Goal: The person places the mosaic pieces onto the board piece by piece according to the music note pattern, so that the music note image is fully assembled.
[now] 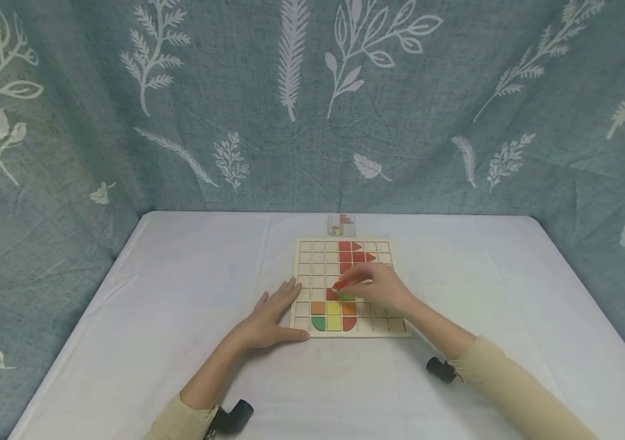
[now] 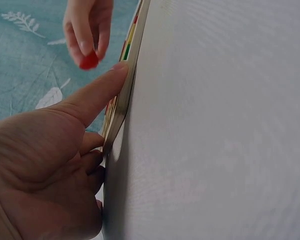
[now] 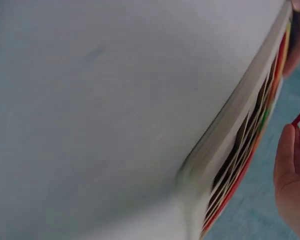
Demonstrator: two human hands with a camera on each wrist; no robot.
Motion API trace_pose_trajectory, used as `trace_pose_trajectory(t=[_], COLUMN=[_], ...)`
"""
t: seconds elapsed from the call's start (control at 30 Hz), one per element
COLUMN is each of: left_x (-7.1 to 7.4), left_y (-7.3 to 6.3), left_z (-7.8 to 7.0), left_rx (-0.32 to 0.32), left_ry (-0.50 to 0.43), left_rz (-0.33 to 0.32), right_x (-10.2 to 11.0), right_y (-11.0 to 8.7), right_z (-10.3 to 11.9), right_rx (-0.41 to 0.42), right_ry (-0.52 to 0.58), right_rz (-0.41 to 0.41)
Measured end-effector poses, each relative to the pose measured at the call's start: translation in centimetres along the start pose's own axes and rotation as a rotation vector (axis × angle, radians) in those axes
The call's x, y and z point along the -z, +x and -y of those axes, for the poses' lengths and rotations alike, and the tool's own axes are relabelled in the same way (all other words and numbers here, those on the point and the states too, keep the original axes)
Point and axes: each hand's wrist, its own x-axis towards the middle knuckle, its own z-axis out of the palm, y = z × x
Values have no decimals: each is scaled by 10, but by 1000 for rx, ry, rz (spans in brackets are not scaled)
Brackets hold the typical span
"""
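Observation:
A wooden grid board (image 1: 305,263) lies on the white table, with red, orange, yellow and green pieces set in its squares. My left hand (image 1: 266,321) rests along the board's left side, fingers spread and thumb at the front left corner. In the left wrist view, that thumb (image 2: 97,92) lies straight against the board's edge. Over the middle of the board, my right hand (image 1: 379,287) pinches a small red piece (image 2: 89,60) between thumb and fingertips. Just below those fingers are a red piece (image 1: 331,294) and a partly covered green one (image 1: 347,297).
Behind the board lies a small pattern card (image 1: 341,225) with a coloured design. Black wrist cameras stick out beside the left sleeve (image 1: 235,417) and the right sleeve (image 1: 442,370). A blue-green leaf-print curtain (image 1: 312,153) hangs around the white table (image 1: 208,263).

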Motion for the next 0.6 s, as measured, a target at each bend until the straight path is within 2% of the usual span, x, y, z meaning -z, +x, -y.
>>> trace_pose_trajectory(t=[0.1,0.23,0.6], left_x=[1,1,2], left_y=[-1,-1,-2], left_z=[0,-1,-2], left_rx=[-4,-7,-7], left_ry=[1,5,-2], left_rz=[7,13,14], right_x=[-14,-26,-34], right_y=[8,16,20], right_z=[6,13,16], right_rx=[87,146,138], right_ry=[-92,-174,-185], right_rz=[35,69,115])
